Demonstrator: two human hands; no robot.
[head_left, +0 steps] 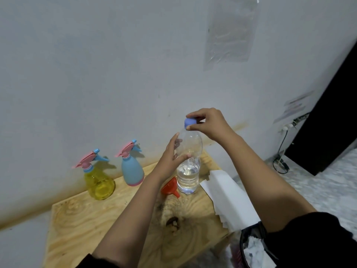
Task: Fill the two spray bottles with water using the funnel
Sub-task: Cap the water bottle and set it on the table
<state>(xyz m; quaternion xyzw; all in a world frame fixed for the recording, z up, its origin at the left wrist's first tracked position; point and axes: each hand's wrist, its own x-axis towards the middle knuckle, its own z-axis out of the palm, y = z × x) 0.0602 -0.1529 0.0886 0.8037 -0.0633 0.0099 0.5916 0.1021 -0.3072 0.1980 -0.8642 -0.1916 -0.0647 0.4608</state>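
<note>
A clear plastic water bottle (188, 171), partly full, stands on the wooden table (81, 219). My left hand (170, 155) grips its upper body. My right hand (207, 123) pinches the blue cap (189, 122) on top of the bottle. An orange funnel (171, 187) lies on its side on the table just left of the bottle's base. A yellow spray bottle (99, 182) and a light blue spray bottle (132, 167), both with pink-and-blue trigger heads screwed on, stand at the table's far left by the wall.
White paper sheets (226, 196) hang over the table's right edge. A black mesh bin (251, 246) with crumpled paper stands at the lower right. The wall runs behind the table; a dark cabinet (328, 132) and cables are at the far right.
</note>
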